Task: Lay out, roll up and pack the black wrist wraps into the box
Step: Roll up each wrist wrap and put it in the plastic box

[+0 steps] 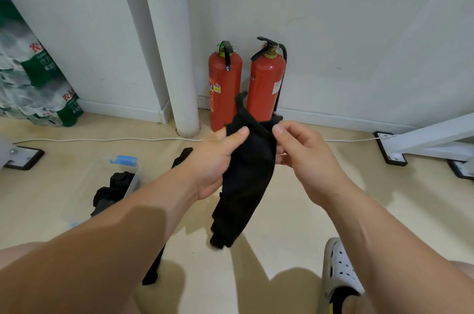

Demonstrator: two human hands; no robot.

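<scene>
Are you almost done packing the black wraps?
Partly. Some black bundles already sit in the clear box. The left hand and right hand hold a hanging wrap, not yet rolled. A second wrap lies on the floor, so rolling and packing remain.

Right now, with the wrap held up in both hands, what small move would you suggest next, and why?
Probably lower the wrist wrap flat onto the floor: it hangs loose and unrolled, pinched near its top by the left hand and right hand, so laying it out likely comes before rolling.

Two red fire extinguishers (225, 88) beside a white pipe (179, 57), bottled-water packs (33, 77) left, white clog (338, 265) lower right
</scene>
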